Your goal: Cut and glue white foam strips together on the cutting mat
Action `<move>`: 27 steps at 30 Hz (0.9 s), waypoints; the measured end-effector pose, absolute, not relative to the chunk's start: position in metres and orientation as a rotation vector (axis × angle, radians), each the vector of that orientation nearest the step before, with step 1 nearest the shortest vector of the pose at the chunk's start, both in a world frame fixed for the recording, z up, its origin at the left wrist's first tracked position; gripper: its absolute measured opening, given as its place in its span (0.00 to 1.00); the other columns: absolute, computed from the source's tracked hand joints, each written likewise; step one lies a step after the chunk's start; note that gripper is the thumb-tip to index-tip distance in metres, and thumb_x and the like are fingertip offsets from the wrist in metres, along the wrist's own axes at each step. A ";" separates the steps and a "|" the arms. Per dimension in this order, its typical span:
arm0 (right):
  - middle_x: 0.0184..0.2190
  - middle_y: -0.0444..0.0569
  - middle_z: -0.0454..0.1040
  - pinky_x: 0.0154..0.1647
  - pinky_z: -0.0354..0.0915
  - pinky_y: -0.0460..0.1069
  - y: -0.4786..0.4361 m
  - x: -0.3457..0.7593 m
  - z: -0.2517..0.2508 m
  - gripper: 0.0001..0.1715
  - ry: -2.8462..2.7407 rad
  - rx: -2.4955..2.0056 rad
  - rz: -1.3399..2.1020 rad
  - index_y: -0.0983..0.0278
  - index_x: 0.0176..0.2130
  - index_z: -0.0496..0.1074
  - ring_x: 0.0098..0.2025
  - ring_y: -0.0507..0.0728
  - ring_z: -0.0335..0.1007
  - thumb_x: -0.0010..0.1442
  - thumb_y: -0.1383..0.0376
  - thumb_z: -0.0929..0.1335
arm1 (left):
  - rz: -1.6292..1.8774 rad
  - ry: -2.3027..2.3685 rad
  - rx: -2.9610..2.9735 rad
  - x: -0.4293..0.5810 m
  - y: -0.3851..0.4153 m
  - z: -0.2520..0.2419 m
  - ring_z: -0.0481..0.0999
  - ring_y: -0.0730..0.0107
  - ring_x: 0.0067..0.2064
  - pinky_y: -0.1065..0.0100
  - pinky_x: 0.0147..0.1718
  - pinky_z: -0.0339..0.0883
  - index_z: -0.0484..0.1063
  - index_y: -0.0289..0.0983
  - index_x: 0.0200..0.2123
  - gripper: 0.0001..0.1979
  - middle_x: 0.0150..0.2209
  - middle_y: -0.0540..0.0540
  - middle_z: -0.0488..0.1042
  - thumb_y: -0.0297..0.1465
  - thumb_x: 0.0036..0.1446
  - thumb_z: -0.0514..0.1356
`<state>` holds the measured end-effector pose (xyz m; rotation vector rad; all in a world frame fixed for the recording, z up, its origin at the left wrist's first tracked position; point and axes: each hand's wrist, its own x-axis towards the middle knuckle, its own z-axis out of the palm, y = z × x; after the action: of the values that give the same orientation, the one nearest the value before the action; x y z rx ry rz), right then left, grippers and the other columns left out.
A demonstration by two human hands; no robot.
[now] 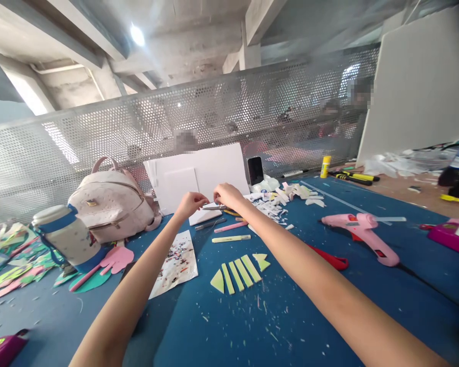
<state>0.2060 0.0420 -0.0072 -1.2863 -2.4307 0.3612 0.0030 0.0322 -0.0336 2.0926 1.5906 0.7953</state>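
Both arms reach toward the back of the blue table. My left hand (191, 205) is closed with its fingertips pinched together; whatever is in them is too small to make out. Close beside it, my right hand (228, 197) is curled with fingertips pointing down, and what it grips is hidden. Just below the fingers lies a slim metal tool (213, 207) on or over a small white block (205, 217). Nearer me are a pink pen (230, 227), a pale yellow marker (231, 238) and pale green foam pieces (238, 273) laid out like a fish.
To the right lie a pink glue gun (361, 232) with a black cord and a red strap-like object (331, 257). White scraps (271, 206), a phone (255, 170) and a yellow glue stick (325, 166) are behind. A backpack (110, 201) and bottle (69, 237) stand left.
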 end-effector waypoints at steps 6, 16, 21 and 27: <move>0.56 0.53 0.74 0.51 0.74 0.60 0.038 0.221 0.007 0.19 -2.385 -1.222 0.285 0.63 0.57 0.72 0.51 0.60 0.75 0.70 0.57 0.70 | 0.945 1.643 2.133 -0.010 0.001 -0.017 0.79 0.63 0.47 0.57 0.45 0.77 0.73 0.36 0.53 0.17 0.51 0.42 0.76 0.39 0.67 0.63; 0.52 0.52 0.77 0.51 0.74 0.60 0.001 0.259 0.069 0.17 -2.409 -0.925 0.188 0.64 0.53 0.74 0.49 0.60 0.76 0.70 0.57 0.70 | 1.379 1.731 2.162 -0.023 -0.089 0.021 0.76 0.72 0.34 0.67 0.34 0.75 0.73 0.35 0.48 0.15 0.39 0.47 0.76 0.41 0.70 0.59; 0.49 0.51 0.77 0.48 0.75 0.58 -0.019 0.277 0.039 0.15 -2.580 -0.998 0.183 0.64 0.51 0.75 0.46 0.58 0.77 0.70 0.58 0.70 | 1.271 1.746 2.270 -0.022 -0.122 0.010 0.75 0.73 0.32 0.67 0.34 0.74 0.74 0.35 0.43 0.14 0.36 0.49 0.76 0.41 0.69 0.61; 0.51 0.52 0.77 0.48 0.75 0.57 -0.018 0.315 -0.018 0.16 -2.641 -1.171 0.119 0.63 0.53 0.74 0.47 0.58 0.76 0.70 0.57 0.70 | 0.964 1.660 2.354 -0.005 -0.146 -0.040 0.75 0.73 0.33 0.66 0.36 0.74 0.75 0.37 0.40 0.14 0.35 0.49 0.76 0.42 0.70 0.60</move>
<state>0.3148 -0.0179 -0.0181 -1.1706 -2.6409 0.1189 -0.0049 -0.1455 -0.0403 2.3542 1.6605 0.9644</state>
